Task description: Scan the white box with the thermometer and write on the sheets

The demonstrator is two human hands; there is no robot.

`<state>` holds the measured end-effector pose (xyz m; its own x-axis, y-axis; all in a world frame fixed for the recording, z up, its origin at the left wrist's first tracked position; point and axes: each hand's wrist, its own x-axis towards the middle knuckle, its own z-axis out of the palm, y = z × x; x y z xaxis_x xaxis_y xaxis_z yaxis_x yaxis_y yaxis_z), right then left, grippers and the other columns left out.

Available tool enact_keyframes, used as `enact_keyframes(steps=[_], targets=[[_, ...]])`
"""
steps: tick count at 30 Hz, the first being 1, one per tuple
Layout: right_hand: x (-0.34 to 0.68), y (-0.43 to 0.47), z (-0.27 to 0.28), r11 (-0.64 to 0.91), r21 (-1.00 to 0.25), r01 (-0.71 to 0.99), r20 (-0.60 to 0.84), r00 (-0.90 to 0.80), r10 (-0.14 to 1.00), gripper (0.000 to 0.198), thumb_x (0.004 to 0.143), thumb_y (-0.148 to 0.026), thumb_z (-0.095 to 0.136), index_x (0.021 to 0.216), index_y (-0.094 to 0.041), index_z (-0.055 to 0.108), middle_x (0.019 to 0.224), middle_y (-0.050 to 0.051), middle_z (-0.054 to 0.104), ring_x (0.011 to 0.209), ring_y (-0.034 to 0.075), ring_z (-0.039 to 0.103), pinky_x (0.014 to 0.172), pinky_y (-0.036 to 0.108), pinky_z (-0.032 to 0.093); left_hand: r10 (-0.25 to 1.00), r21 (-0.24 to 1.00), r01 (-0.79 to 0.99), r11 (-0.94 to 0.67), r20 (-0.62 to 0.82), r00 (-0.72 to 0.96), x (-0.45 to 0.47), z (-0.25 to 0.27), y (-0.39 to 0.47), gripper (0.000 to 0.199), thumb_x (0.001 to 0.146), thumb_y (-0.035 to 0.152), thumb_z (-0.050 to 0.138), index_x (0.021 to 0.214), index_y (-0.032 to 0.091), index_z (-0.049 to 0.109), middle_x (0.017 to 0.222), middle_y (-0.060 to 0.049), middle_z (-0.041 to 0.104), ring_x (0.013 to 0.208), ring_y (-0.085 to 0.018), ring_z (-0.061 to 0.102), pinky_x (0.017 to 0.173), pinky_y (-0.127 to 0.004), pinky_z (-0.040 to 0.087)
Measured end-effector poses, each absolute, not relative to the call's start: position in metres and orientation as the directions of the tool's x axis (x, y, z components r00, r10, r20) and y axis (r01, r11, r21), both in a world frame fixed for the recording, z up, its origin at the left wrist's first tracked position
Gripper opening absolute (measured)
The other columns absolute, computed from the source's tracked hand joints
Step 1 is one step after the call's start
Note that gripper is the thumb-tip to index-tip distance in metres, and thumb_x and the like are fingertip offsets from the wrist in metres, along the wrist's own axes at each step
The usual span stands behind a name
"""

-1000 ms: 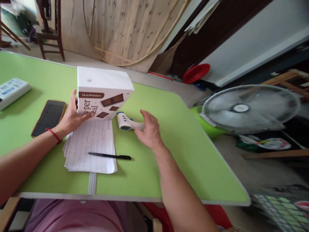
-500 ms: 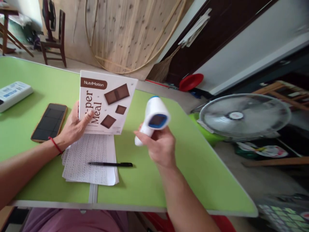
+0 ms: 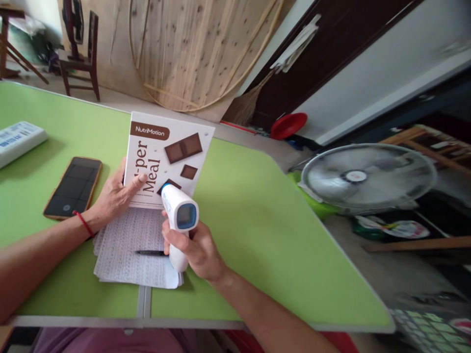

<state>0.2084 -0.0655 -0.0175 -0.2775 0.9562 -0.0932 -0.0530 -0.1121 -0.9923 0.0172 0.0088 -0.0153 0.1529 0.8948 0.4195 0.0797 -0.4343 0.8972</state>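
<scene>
My left hand (image 3: pixel 117 193) grips a white box (image 3: pixel 147 162) by its left side, thumb across the front. The box bears a brown "NutriMotion" label and pictures of chocolate pieces, and it stands tilted above the table. My right hand (image 3: pixel 196 245) is closed around the handle of a white and blue infrared thermometer (image 3: pixel 178 206). Its small screen faces me and its blue nose points at the lower part of the box; whether they touch I cannot tell. Below lie handwritten sheets of paper (image 3: pixel 125 260) with a black pen (image 3: pixel 149 253), partly hidden behind the thermometer.
A smartphone (image 3: pixel 73 186) in an orange-edged case lies left of the papers on the green table (image 3: pixel 257 235). Farther left is a white box-shaped item (image 3: pixel 22 142). Beyond the table's right edge stands a round fan (image 3: pixel 368 176); a red basin (image 3: pixel 289 125) is on the floor behind.
My right hand has brought the thermometer left and down, in front of the box's lower edge. The box has shifted slightly right and down in my left hand.
</scene>
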Motion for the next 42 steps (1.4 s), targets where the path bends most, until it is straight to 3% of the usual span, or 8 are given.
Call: enact_keyframes(steps=[13, 42], targets=[[0.203, -0.070, -0.010, -0.156, -0.982, 0.102, -0.175, -0.220, 0.960, 0.023, 0.071, -0.038, 0.069, 0.076, -0.020, 0.056, 0.057, -0.004, 0.058, 0.050, 0.012, 0.056, 0.050, 0.027, 0.047, 0.892, 0.895, 0.089, -0.437, 0.420, 0.165, 0.017, -0.021, 0.008, 0.045, 0.089, 0.052, 0.059, 0.120, 0.020, 0.052, 0.116, -0.011, 0.063, 0.105, -0.029, 0.063, 0.088, -0.044, 0.056], [0.201, -0.070, -0.006, -0.221, -0.975, -0.038, -0.201, -0.290, 0.936, 0.030, 0.066, -0.038, 0.075, 0.075, -0.019, 0.054, 0.067, -0.004, 0.056, 0.053, 0.011, 0.060, 0.052, 0.027, 0.055, 0.900, 0.912, 0.074, -0.404, 0.381, 0.212, 0.016, -0.014, 0.008, 0.044, 0.086, 0.050, 0.063, 0.113, 0.018, 0.051, 0.114, -0.010, 0.063, 0.098, -0.026, 0.062, 0.084, -0.041, 0.055]])
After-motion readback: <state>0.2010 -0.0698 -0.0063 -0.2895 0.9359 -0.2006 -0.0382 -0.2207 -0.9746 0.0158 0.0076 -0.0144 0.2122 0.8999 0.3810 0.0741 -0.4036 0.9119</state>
